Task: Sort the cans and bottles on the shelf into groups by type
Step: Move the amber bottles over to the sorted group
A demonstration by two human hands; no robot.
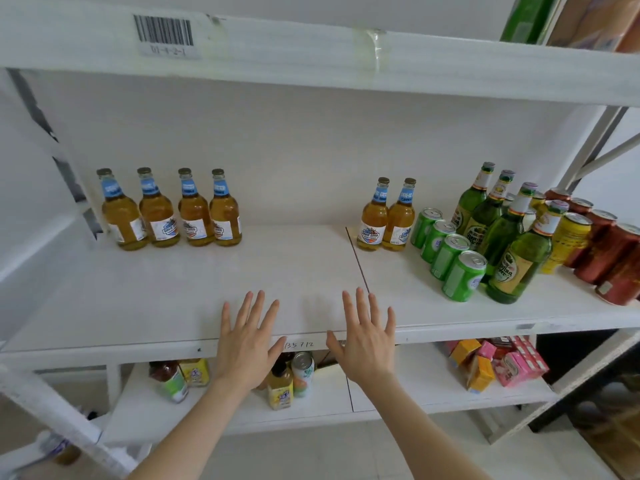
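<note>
On the white shelf, several amber bottles with blue labels stand in a row at the back left. Two more amber bottles stand right of centre. Beside them sit several green cans, several green glass bottles, a yellow can and several red cans. My left hand and my right hand hover over the shelf's front edge, palms down, fingers spread, holding nothing and far from every bottle.
The shelf above carries a barcode label. The lower shelf holds juice bottles, a can and pink and orange cartons. Metal uprights frame the right side.
</note>
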